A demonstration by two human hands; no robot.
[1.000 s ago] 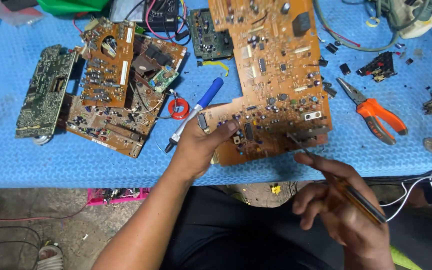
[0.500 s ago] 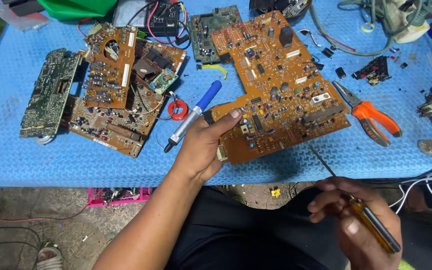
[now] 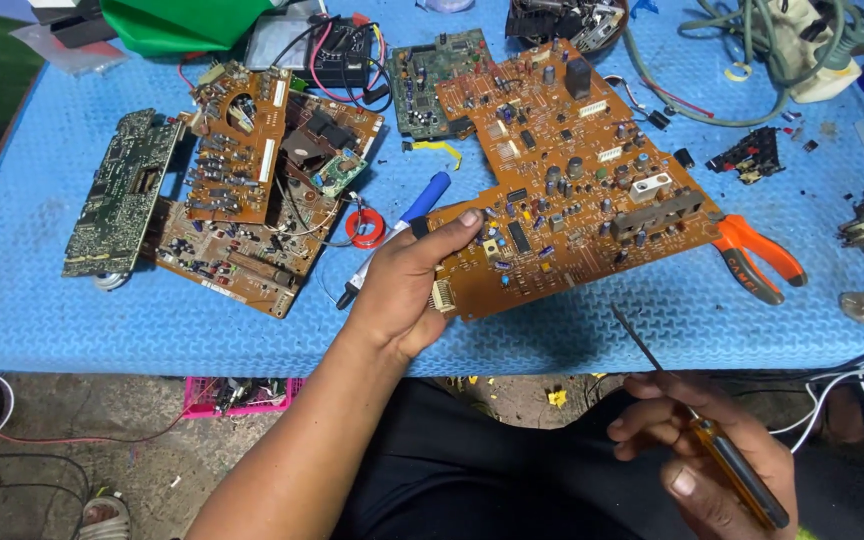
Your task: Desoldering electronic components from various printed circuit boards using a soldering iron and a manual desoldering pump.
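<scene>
My left hand (image 3: 407,285) grips the near left corner of a large orange circuit board (image 3: 572,180) that lies tilted on the blue table mat (image 3: 202,330). My right hand (image 3: 702,455) is low at the right, below the table edge, holding a screwdriver (image 3: 697,430) with an amber handle; its thin shaft points up towards the board's near edge without touching it. A blue and white pen-shaped tool (image 3: 397,235) lies just left of my left hand, next to a small red ring (image 3: 364,228).
A pile of brown boards (image 3: 252,190) and a green board (image 3: 117,195) lie at the left. Orange-handled pliers (image 3: 757,260) sit right of the big board. Cables, a small green board (image 3: 432,75) and loose parts crowd the back and right.
The large board has turned and shifted left under my left hand. My right hand has dropped lower with the screwdriver, away from the board.
</scene>
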